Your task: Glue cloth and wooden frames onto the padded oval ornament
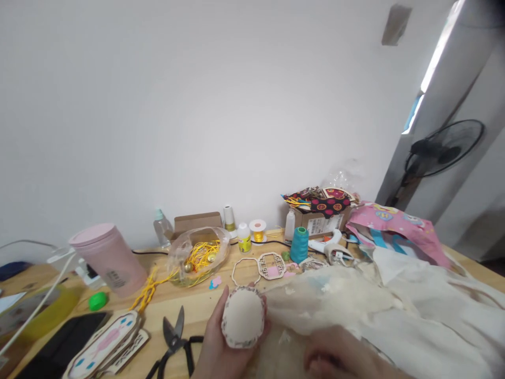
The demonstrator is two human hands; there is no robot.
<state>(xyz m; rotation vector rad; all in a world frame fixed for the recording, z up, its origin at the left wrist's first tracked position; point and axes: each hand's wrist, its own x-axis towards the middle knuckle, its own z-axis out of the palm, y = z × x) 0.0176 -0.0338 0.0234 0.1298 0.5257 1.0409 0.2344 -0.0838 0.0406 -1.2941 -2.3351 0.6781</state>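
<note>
An off-white plaque (243, 318), a rounded oval with a patterned scalloped border, rests in my left hand (226, 342), whose fingers wrap around its edges. My right hand (339, 350) is blurred and curled over sheer cream fabric (311, 300). Whatever its fingers hold, if anything, is hidden. Just beyond the plaque lie a thin wooden outline frame (245, 271) and a fretwork wooden frame (272, 266). Black-handled scissors (174, 339) lie spread to the left of my left hand.
Decorated plaques (104, 345), a black phone (63, 342) and a pink tumbler (112, 258) occupy the left. Behind are a bag of yellow cord (201, 255), a glue bottle (244, 239), teal thread (299, 246) and a cardboard box (321, 221). White cloth (442, 310) covers the right.
</note>
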